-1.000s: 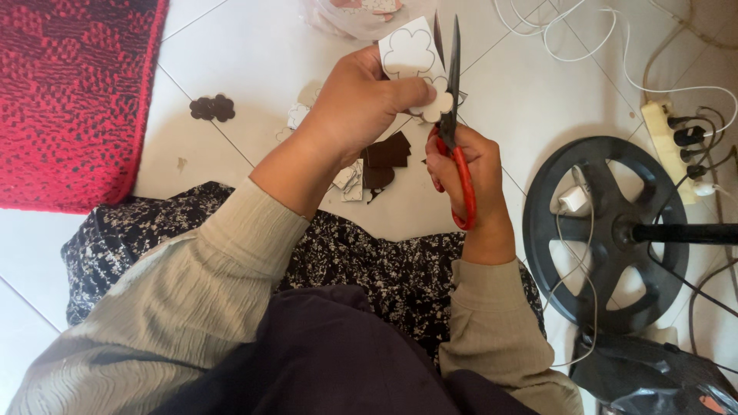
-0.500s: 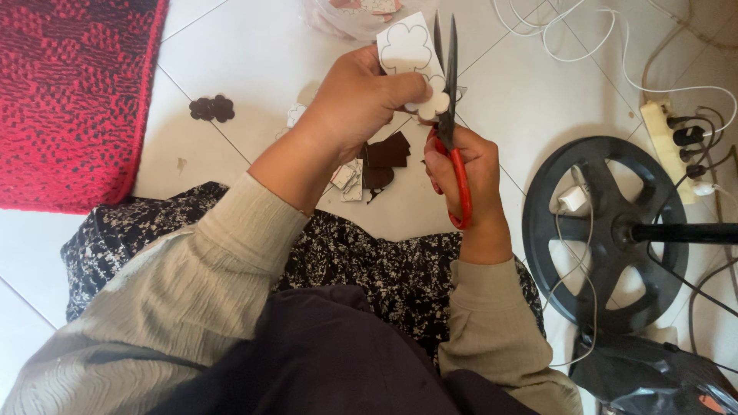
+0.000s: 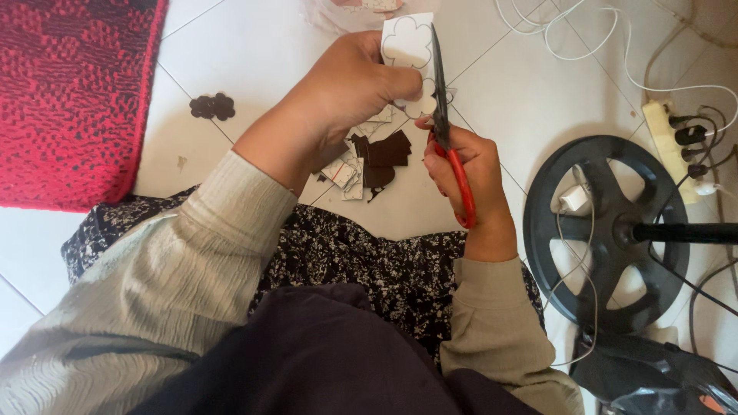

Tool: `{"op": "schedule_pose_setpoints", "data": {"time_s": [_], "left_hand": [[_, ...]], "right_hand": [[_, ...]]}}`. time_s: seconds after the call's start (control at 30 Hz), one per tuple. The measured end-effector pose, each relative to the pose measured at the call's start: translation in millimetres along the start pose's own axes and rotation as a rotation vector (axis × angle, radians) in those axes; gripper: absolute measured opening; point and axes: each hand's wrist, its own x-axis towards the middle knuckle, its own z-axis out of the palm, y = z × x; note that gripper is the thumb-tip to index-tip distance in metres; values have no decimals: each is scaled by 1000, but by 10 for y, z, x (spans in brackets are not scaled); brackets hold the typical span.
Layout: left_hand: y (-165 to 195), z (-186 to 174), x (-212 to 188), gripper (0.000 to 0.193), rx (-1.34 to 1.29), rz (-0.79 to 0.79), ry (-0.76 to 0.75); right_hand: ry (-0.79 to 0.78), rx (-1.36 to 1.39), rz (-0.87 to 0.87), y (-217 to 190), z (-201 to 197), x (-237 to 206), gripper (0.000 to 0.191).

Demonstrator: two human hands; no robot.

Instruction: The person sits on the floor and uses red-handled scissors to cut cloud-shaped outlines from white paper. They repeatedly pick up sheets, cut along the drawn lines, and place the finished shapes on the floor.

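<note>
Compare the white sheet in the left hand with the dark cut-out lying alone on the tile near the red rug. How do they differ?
The white sheet is pale, the dark cut-out dark brown. The sheet is held in the air by the left hand, at the scissors in the right hand; the cut-out lies flat on the tile, untouched. The sheet's shape is only outlined; the cut-out is already separate. Both show scalloped, flower-like contours.

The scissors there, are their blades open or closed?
Closed, or nearly: the scissors show as one dark, narrow strip beside the white card, with no gap visible. The right hand grips their red handles.
</note>
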Motion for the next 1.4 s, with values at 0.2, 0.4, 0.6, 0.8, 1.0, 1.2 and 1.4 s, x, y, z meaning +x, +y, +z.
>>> {"op": "schedule_pose_setpoints", "data": {"time_s": [0.2,0.4,0.6,0.8,1.0,1.2,1.4], "left_hand": [[14,-50,67,25,66,-68,4],[29,-79,69,26,73,-122,20],[-14,3,-31,21,34,-52,31],[-133,126,-54,16,-205,19,46],[-256,198,-49,14,-168,140,94],[-295,278,-76,11,-131,249,144],[-284,268,-101,9,-149,261,119]], "right_hand": [[-4,-23,-6,19,-12,13,38],[-35,28,31,-3,-5,15,41],[-21,86,5,2,101,57,40],[-36,230,-56,55,154,53,40],[-2,187,-78,92,161,63,21],[25,191,-88,-2,191,51,29],[40,183,-78,-28,229,49,26]]}}
